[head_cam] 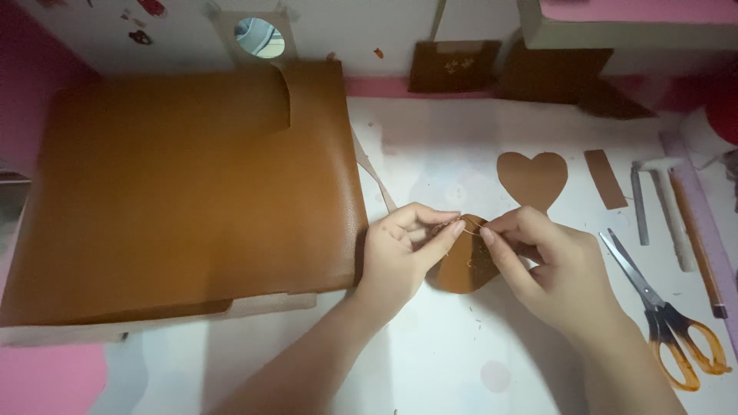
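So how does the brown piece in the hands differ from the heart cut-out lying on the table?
The held brown piece is pinched by the left hand and right hand and partly hidden; the heart cut-out lies flat, untouched and fully visible. The held piece looks darker, in shadow. Both are brown, leather-like material.

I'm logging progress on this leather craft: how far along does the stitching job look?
Done: one brown heart lies cut out on the table, scissors set aside. In hand: the left hand and right hand pinch a second brown leather piece, working thread at its top edge. Left: how much edge remains unstitched can't be seen; the large leather sheet lies beside.
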